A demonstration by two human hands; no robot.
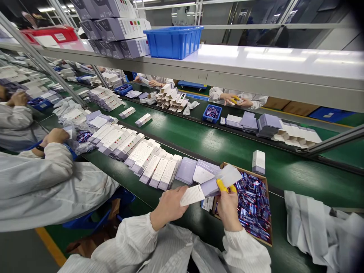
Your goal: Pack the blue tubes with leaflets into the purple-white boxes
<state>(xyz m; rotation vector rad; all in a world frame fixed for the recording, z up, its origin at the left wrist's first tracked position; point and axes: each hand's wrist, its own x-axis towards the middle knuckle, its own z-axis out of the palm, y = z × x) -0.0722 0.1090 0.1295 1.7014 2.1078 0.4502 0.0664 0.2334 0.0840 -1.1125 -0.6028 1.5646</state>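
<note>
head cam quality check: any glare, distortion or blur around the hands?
Head view: strong glare on the white shelf; wide-angle bending of shelf and green belt lines; dark vignette at top-right corner; left hand, right hand and the flat carton they hold are evenly lit and fairly sharp.

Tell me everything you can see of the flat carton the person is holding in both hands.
The flat carton is an unfolded, flattened cardboard sleeve, pale lilac with a white end panel bearing fine print too small to read. It is held tilted above the green bench edge, over the tray of small blue-and-red packets. The left hand pinches its white lower end; the right hand, with yellow finger cots, grips its middle from below.
</note>
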